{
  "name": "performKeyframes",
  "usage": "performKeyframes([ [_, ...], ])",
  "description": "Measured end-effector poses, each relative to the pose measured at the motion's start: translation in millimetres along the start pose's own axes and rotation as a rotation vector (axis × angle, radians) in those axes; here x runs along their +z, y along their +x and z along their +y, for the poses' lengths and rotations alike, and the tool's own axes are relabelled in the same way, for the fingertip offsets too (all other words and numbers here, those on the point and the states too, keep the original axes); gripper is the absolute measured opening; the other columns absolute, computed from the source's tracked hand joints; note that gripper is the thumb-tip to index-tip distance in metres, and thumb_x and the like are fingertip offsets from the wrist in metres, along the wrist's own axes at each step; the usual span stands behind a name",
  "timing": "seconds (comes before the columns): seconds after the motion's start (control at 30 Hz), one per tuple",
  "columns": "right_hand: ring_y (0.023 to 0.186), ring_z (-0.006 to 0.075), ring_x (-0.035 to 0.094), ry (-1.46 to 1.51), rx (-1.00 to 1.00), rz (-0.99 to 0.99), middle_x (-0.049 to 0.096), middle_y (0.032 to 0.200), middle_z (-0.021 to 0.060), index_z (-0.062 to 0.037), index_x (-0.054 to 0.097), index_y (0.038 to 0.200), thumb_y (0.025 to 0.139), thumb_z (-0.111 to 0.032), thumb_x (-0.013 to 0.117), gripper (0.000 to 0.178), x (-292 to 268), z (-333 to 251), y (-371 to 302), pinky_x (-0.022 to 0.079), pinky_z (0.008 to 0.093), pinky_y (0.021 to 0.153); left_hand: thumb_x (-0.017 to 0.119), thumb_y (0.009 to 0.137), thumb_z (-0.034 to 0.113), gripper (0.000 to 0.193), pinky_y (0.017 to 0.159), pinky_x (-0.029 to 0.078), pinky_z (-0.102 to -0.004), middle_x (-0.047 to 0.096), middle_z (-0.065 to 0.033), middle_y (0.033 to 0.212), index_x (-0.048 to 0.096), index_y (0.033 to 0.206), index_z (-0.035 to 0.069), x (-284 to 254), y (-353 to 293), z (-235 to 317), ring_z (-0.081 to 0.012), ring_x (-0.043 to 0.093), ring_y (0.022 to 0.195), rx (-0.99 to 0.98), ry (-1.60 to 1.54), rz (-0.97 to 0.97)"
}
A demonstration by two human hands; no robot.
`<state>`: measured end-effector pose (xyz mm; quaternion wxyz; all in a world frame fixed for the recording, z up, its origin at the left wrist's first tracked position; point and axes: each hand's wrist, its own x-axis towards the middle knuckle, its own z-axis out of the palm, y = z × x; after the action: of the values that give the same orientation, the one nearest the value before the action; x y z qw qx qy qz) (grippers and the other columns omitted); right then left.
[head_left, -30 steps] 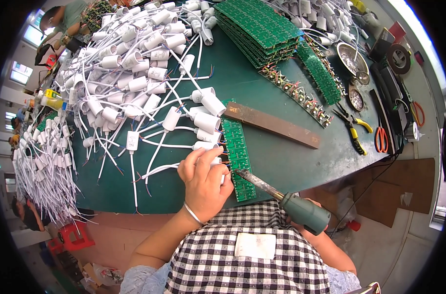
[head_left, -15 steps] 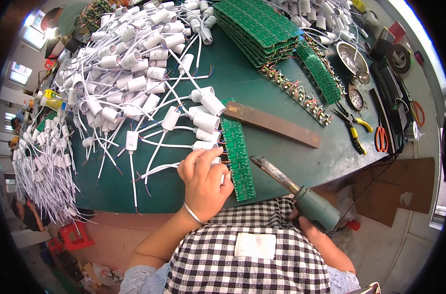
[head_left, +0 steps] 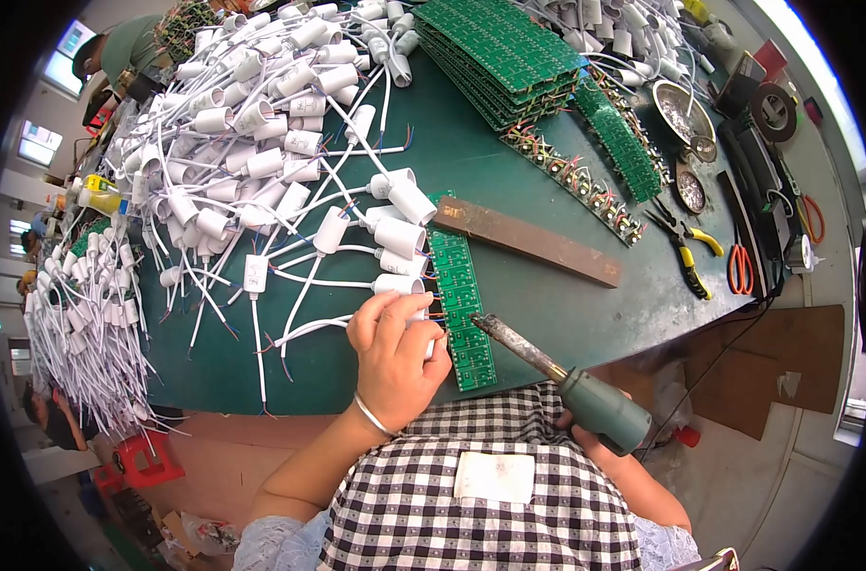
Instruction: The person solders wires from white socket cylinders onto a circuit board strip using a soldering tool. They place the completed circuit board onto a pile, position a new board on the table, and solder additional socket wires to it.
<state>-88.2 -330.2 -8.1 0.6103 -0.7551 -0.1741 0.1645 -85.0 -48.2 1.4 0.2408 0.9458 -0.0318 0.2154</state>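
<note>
My left hand (head_left: 399,357) is closed around a white cylindrical lamp housing (head_left: 431,344), mostly hidden by the fingers, at the left edge of a long green circuit board (head_left: 461,309). Thin wires run from there onto the board. Further up that edge, several white housings (head_left: 400,238) with white cables lie wired along it. My right hand (head_left: 599,445), partly hidden, grips the green handle of a soldering iron (head_left: 604,407). Its dark tip is over the right side of the board; whether it touches cannot be told. A brown bar (head_left: 528,243) lies across the board's far end.
A big heap of white housings (head_left: 262,114) covers the table's left side. Stacked green boards (head_left: 499,48) stand at the back. To the right are pliers (head_left: 685,247), orange-handled scissors (head_left: 740,270) and a metal bowl (head_left: 683,112). A person (head_left: 128,48) is at the far left.
The soldering iron has moved left and slightly nearer me, bringing its tip from beside the board to over its right side. My left hand stays almost still. The person at far left has shifted.
</note>
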Motion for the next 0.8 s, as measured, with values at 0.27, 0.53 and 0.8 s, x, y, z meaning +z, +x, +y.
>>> performKeyframes([
  [0.27,0.089,0.0254,0.064,0.028,0.04,0.017,0.064,0.099,0.0126,-0.0022,0.064,0.1,0.072,-0.007,0.066,0.028,0,1,-7,0.05,0.0322,0.079,0.068,0.065,0.002,0.019,0.095,0.032,-0.0418,0.056,-0.0072,0.11,0.057,0.079,0.009,-5,-1,-5,-0.0327,0.044,0.11,0.053,-0.055,-0.055],
  [0.53,0.067,0.0149,0.063,-0.119,-0.018,-0.109,0.064,0.074,0.0075,0.0052,0.053,0.1,0.071,-0.011,0.064,0.035,-5,0,0,0.05,0.0265,0.066,0.068,0.063,0.004,0.02,0.091,0.03,-0.0416,0.055,-0.0029,0.114,0.057,0.079,0.012,-6,2,-8,-0.0275,0.044,0.11,0.096,-0.029,-0.076],
  [0.8,0.067,0.0238,0.061,-0.331,-0.22,-0.086,0.063,0.08,0.0098,-0.0038,0.065,0.089,0.069,-0.014,0.067,0.023,-4,-5,7,0.048,0.0341,0.066,0.068,0.062,0.003,0.021,0.089,0.03,-0.0409,0.055,-0.0017,0.114,0.057,0.077,0.012,-5,1,-5,-0.0266,0.044,0.111,0.097,-0.013,-0.069],
])
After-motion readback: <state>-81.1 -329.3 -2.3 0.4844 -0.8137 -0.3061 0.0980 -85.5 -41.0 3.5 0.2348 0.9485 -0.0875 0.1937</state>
